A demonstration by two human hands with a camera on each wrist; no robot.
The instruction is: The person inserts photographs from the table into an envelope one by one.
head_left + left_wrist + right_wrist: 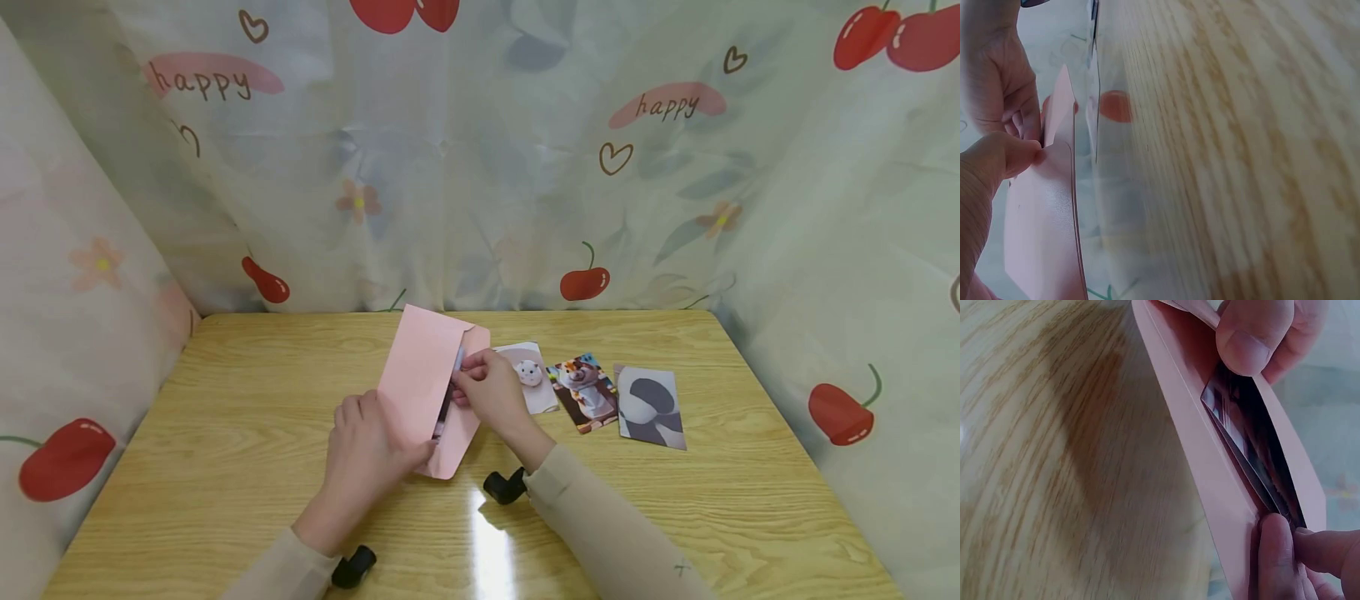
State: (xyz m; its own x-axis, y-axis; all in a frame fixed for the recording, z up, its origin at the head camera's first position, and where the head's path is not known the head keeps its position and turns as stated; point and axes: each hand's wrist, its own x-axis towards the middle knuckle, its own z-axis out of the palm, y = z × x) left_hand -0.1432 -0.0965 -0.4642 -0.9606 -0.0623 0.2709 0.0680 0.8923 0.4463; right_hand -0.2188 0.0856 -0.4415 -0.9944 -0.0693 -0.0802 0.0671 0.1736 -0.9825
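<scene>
A pink envelope (pixel 420 367) is held tilted above the wooden table, its long opening facing right. My left hand (pixel 363 437) grips its left and lower part, with the thumb (pixel 1250 340) at the mouth. Inside the opening, dark glossy photo cards (pixel 1241 428) stick up a little between the envelope's walls. My right hand (pixel 491 392) pinches their edge between thumb and fingers (pixel 1277 553). Most of these cards stays hidden in the envelope. The left wrist view shows the envelope (pixel 1047 212) edge-on, both hands meeting at its mouth.
Right of the envelope, a card with a white plush face (pixel 528 373), a colourful animal card (pixel 587 392) and a grey-and-white card (pixel 651 404) lie in a row on the table (pixel 247 400). A cherry-patterned curtain (pixel 450 167) surrounds the table's back and sides.
</scene>
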